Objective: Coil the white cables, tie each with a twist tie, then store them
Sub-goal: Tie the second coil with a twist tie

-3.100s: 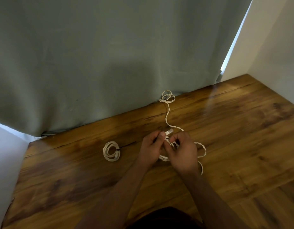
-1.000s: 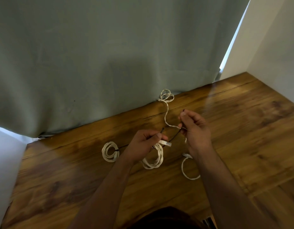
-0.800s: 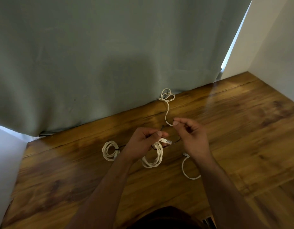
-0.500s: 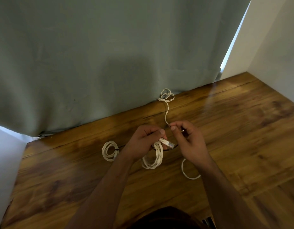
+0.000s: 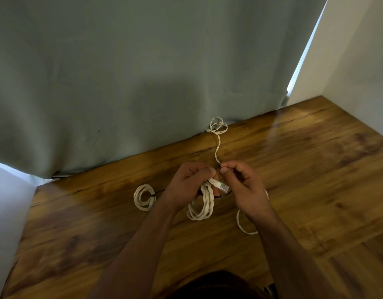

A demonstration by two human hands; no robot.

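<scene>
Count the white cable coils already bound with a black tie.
1 for certain: the tied coil lying on the wooden floor, left of the hands. The coil in the left hand has a tie not yet fastened.

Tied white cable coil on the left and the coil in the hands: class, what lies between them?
Head view: only the left hand and its wrist, over bare wooden floor.

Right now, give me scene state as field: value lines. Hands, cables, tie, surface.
left hand: grips the held coil near its top
right hand: pinches the dark twist tie by the coil
plug: sticks out between the hands
tied coil: on the floor, dark tie on it
loose cable: uncoiled, runs to the curtain
surface: wood floor
</scene>
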